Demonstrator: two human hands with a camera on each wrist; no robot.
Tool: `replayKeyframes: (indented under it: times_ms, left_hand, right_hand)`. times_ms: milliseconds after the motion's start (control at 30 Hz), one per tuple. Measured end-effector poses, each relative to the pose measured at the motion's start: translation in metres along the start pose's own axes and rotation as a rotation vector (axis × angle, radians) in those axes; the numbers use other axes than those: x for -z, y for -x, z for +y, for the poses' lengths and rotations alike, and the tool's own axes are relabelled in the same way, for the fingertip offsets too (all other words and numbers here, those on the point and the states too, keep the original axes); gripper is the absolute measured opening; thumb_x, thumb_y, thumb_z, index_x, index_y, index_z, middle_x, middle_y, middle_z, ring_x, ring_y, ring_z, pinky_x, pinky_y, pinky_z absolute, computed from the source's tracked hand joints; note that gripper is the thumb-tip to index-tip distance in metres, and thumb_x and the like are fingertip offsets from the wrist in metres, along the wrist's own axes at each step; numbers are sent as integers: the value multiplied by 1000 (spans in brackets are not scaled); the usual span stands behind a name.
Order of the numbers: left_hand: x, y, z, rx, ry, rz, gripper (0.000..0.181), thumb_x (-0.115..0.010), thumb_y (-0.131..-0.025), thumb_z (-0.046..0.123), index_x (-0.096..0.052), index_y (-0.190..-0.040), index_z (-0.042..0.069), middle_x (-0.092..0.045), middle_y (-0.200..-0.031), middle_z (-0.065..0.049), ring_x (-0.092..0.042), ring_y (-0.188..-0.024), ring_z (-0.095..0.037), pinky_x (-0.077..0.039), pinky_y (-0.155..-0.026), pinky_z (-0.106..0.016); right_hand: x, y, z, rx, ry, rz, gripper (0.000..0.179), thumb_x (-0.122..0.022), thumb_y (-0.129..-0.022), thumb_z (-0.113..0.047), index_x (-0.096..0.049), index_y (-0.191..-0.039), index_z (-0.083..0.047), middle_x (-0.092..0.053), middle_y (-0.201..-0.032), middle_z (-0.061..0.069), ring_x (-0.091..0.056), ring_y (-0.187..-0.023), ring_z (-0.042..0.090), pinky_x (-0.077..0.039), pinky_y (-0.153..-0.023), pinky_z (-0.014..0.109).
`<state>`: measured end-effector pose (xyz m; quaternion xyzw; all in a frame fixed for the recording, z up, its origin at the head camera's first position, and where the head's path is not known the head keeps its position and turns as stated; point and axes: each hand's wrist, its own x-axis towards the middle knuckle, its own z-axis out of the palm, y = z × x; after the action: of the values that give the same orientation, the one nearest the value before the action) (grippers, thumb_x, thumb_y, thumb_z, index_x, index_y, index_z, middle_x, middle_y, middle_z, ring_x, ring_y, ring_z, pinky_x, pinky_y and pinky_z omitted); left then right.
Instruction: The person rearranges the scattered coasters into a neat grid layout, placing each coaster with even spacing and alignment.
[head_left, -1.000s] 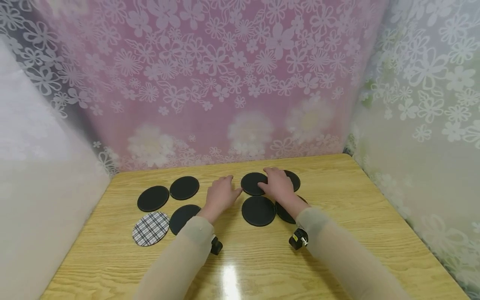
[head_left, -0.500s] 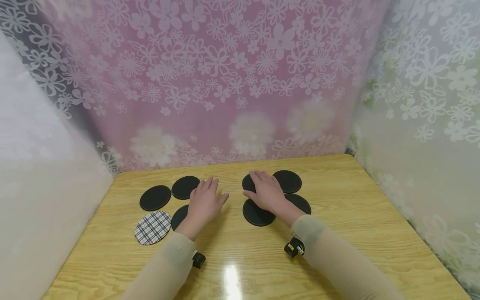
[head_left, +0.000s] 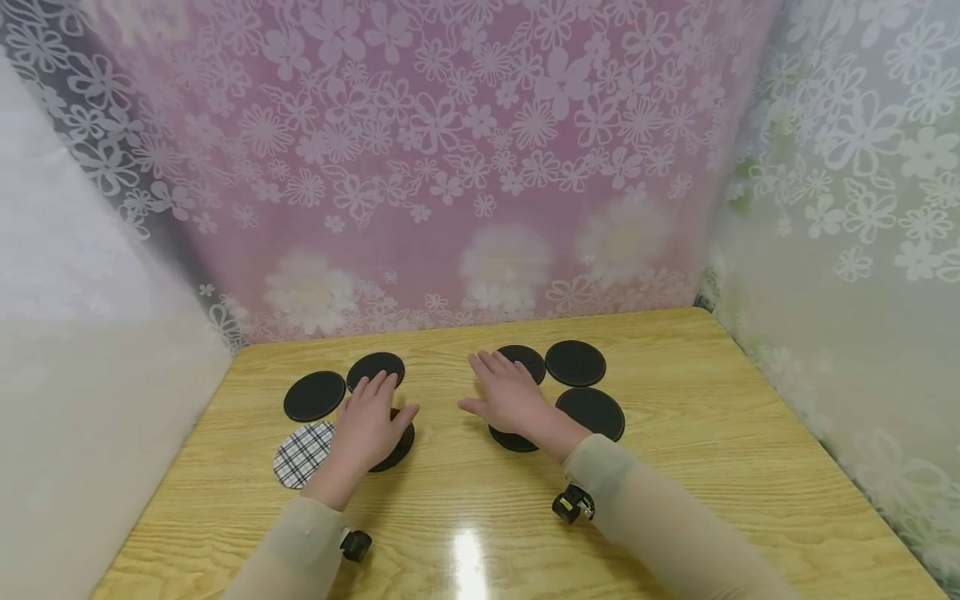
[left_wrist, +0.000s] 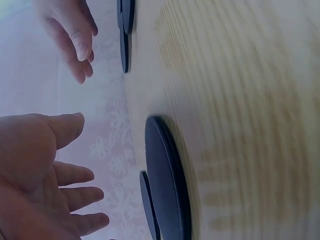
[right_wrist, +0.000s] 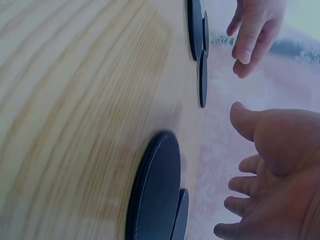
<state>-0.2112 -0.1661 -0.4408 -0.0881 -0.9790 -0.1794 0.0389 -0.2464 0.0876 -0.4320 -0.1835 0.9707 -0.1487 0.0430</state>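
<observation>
Head view showed beige sleeves [head_left: 288, 554] nearest, then a plaid coaster [head_left: 296, 458] and a black coaster [head_left: 401, 447] partly hidden by the raised left hand [head_left: 366, 425]. The right hand [head_left: 510, 398] hovered over two black coasters [head_left: 510, 440] of another group. Both hands were spread and held nothing. Farther black coasters [head_left: 315, 397] lay flat on the counter [head_left: 660, 367]; level, clear palms seemed best, lest fingertips nudge any.

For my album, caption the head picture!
Left hand and right hand hover above a table with black discs and one plaid disc.
</observation>
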Motion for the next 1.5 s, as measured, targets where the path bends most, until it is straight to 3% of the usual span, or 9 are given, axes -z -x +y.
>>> replayKeyframes:
  times_ms: [300, 667, 1100, 1500]
  left_hand:
    - [12, 21, -22, 41, -10, -12, 72, -69, -111, 41, -48, -163, -3, -44, -167, -29, -36, -156, -56, -30, -119, -80]
    - [17, 38, -45, 95, -56, -29, 70, -74, -108, 40, -55, -156, -8, -54, -157, -33, -45, -146, -58, -37, -111, -82]
    - [14, 48, -57, 80, -106, -32, 67, -84, -100, 41, -67, -141, -9, -63, -136, -35, -59, -124, -58, -51, -101, -71]
    - [12, 52, -61, 75, -89, -25, 67, -90, -95, 39, -69, -136, -10, -64, -130, -32, -61, -120, -55, -52, -100, -68]
  right_hand:
    - [-14, -10, -25, 60, 10, -46, 88, -64, -109, -58, -27, -177, -15, -28, -181, 11, -25, -167, 33, -20, -132, 59]
    - [-29, -14, -59, 127, 45, -94, 85, -64, -109, -59, -33, -175, -15, -34, -178, 8, -30, -165, 29, -27, -131, 53]
    - [-36, -10, -83, 121, 120, -88, 78, -69, -104, -64, -55, -162, -14, -55, -156, 7, -52, -143, 28, -47, -115, 50]
    - [-44, -17, -90, 99, 85, -111, 71, -78, -99, -62, -68, -149, -12, -62, -138, 6, -57, -125, 26, -49, -107, 48]
